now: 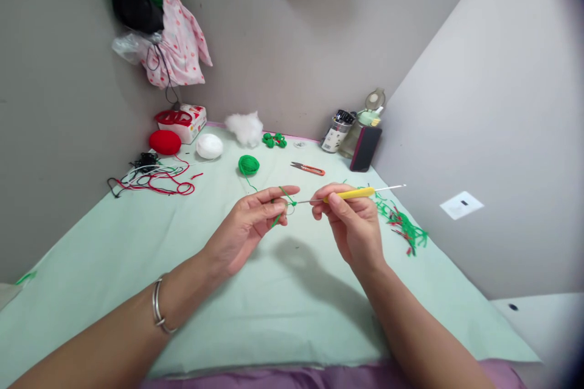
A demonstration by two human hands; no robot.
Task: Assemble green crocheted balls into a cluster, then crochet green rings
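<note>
My left hand pinches green yarn and a small ring-like loop between thumb and fingers, with a strand passing over the raised index finger. My right hand grips a crochet hook by its yellow handle. One metal end of the hook meets a small green knot at the left fingertips; the other end sticks out to the right. From the left hand a strand runs back to a green yarn ball on the table.
Thread snips lie behind my hands. Red yarn, white yarn and stuffing sit at the back left. A phone leans on a bottle beside a pen cup. Green yarn scraps lie at right.
</note>
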